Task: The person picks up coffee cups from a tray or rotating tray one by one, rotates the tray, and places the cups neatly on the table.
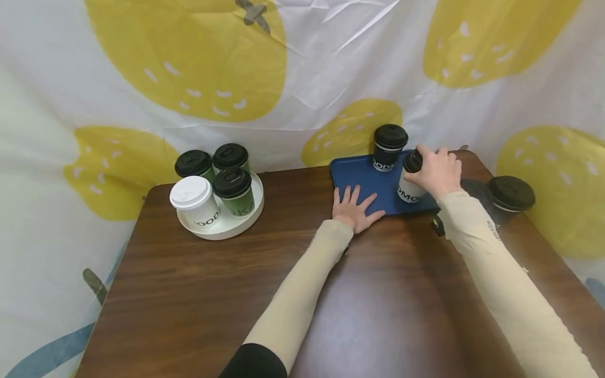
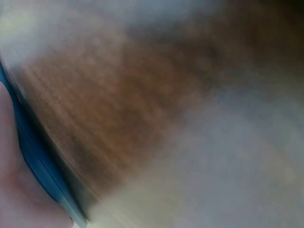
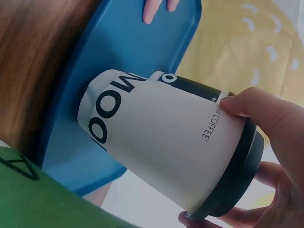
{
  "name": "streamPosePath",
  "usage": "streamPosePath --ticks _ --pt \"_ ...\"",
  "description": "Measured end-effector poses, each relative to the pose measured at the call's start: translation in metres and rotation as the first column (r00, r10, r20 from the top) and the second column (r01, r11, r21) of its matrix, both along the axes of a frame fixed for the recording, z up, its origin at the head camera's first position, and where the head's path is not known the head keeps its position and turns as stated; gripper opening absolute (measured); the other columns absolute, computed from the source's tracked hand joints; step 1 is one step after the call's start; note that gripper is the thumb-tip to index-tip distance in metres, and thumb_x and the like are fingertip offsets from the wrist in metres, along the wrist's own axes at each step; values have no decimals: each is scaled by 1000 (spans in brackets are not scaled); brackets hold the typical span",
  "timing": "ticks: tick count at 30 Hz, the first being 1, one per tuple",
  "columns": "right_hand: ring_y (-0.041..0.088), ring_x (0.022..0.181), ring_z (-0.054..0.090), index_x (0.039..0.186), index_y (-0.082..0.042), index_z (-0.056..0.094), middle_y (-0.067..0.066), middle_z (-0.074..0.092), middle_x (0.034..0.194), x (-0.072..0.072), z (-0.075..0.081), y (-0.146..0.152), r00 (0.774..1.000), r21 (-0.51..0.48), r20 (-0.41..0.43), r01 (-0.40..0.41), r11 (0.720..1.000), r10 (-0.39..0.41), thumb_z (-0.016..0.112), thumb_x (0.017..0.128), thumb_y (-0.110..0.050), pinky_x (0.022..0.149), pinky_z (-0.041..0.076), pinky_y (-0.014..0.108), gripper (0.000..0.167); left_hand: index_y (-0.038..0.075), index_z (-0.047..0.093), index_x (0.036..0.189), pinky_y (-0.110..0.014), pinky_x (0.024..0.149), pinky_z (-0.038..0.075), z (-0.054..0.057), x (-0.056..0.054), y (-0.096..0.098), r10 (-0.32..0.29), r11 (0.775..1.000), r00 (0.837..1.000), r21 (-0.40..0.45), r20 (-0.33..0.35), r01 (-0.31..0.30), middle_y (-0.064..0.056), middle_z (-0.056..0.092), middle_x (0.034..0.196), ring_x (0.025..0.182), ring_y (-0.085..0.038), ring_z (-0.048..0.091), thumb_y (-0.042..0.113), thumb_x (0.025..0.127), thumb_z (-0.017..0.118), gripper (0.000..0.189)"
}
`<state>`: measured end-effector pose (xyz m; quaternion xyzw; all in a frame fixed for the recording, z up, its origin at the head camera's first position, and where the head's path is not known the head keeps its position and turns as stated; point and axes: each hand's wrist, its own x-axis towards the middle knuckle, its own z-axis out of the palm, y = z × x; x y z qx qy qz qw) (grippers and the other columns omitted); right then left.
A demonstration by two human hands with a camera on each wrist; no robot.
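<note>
My right hand grips a white paper cup by its black lid, fingers and thumb round the lid's edge. The cup is over the right part of a blue tray, its base close to the tray surface. Behind it on the tray stands a black cup with a black lid. With fingers spread, my left hand rests on the tray's front left corner. In the left wrist view, only part of that hand shows beside the tray's blue edge.
On the left, a round white tray bears one white-lidded cup and several green cups with black lids. A black-lidded cup stands right of my right sleeve, near the table edge. A patterned curtain hangs behind the table.
</note>
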<state>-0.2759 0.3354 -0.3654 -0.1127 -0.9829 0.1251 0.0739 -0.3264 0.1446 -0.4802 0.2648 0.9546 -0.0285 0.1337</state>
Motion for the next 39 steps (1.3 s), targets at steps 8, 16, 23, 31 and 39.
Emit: streamPosePath --ticks 8,16,23,31,39 --pt "63 114 48 155 -9 44 45 46 137 27 4 -3 993 29 -98 -58 998 60 74 88 -43 94 39 71 80 57 2 161 -55 133 -3 -3 -5 4 16 1000 1000 -15 8 -16 4 -2 178 166 -24 -1 84 96 14 71" --pt "59 107 53 154 -11 48 40 52 133 60 -4 -11 981 60 -168 -89 994 98 76 86 -41 87 39 68 79 57 1 160 -55 133 -5 -3 -5 5 8 1000 1000 -23 18 -7 4 -4 178 166 -25 -3 85 96 14 71" --pt "58 110 55 151 -11 50 39 52 136 70 -9 -12 978 123 -156 -120 985 139 77 85 -42 92 39 70 78 56 2 161 -54 133 -6 0 0 2 21 1000 1000 8 19 -21 4 -3 178 166 -24 -4 83 97 15 70" --pt "59 109 56 149 -11 52 39 53 134 78 -12 -14 970 136 -188 -131 982 155 78 84 -41 101 35 70 76 56 -1 160 -55 133 -6 -4 -4 2 17 1000 1000 -1 8 -17 4 -4 178 166 -24 -3 84 97 12 71" --pt "59 111 57 149 -11 54 39 56 132 87 -13 -13 969 158 -189 -127 979 157 80 82 -40 108 31 71 78 55 3 161 -54 133 -5 2 1 0 15 1000 1000 20 18 -16 3 -2 178 166 -25 -2 82 98 15 70"
